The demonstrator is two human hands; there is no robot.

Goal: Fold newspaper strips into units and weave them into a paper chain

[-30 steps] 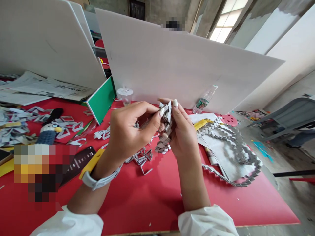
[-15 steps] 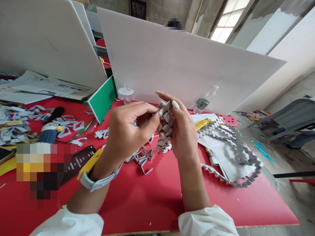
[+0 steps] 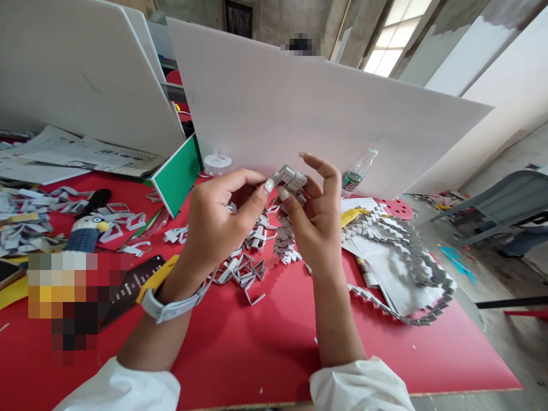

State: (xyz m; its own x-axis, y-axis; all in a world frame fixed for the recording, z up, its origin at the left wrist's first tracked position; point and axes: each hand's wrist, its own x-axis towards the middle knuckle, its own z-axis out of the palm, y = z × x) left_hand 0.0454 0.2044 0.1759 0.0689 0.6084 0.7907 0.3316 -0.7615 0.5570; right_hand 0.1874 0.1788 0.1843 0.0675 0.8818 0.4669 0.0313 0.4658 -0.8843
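Note:
Between my two hands, above the red table, is a zigzag chain of folded newspaper strips point(image 3: 293, 178). Its lower length hangs down and shows below my right thumb. My left hand point(image 3: 229, 214) pinches the chain's upper left end between thumb and forefinger. The thumb of my right hand point(image 3: 319, 220) presses on the chain from the near side, with the forefinger raised and the other fingers curled behind it. Beneath my hands, a loose heap of folded paper links point(image 3: 242, 271) lies on the table.
A long finished-looking paper chain point(image 3: 422, 274) curls over white sheets on the right. Behind it stands a plastic bottle point(image 3: 355, 177) against a white partition point(image 3: 321, 108). At left are a crocheted bird toy point(image 3: 85, 231), more paper links point(image 3: 25, 228), newspapers point(image 3: 94, 151) and a green board point(image 3: 175, 174).
My right hand has turned and its forefinger has lifted away. The chain's top end has tilted and now shows more fully, while my left hand keeps its pinch nearby.

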